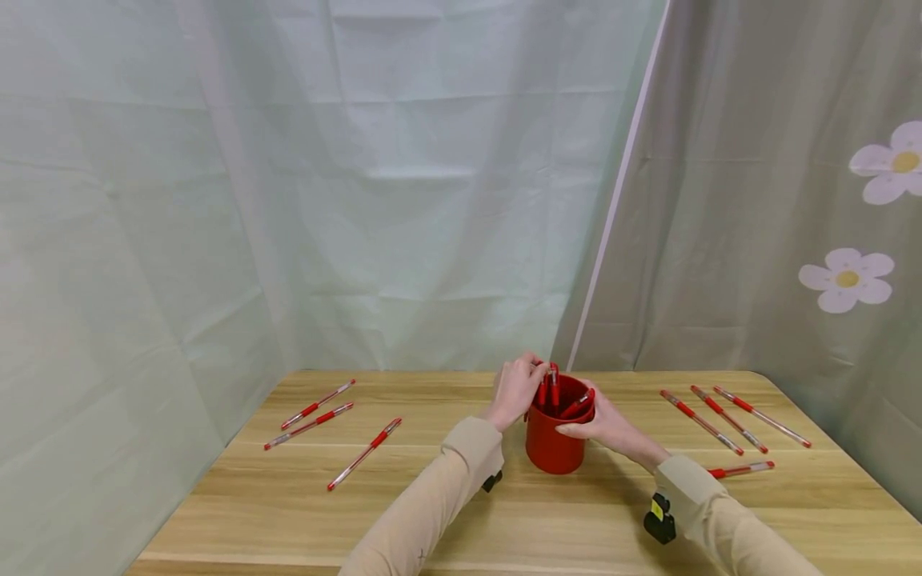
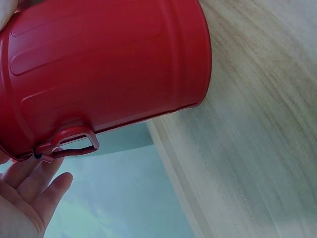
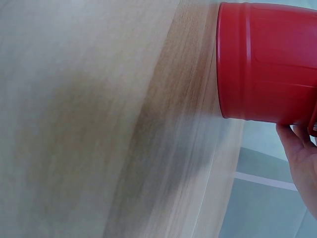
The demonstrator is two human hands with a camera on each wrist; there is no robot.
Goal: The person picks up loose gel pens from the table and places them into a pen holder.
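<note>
A red pail-shaped pen holder [image 1: 555,440] with small side handles stands upright on the table. My right hand [image 1: 608,424] grips its right side, thumb in front near the rim and fingers behind; the right wrist view shows fingertips [image 3: 287,136] against the wall. My left hand [image 1: 515,390] is at the left rim, its thumb and forefinger at the top of a red pen [image 1: 543,392], seemingly pinching it, though the contact is partly hidden. Another upright pen [image 1: 554,384] and a leaning pen [image 1: 579,404] are in the holder. Other left fingers [image 2: 52,191] extend beside the handle [image 2: 74,141].
Three red pens [image 1: 365,454] lie on the left of the wooden table [image 1: 288,520]. On the right lie three slanted pens [image 1: 762,416] and one pen [image 1: 742,470] by the right sleeve. Light curtains [image 1: 432,200] hang behind the table's back edge.
</note>
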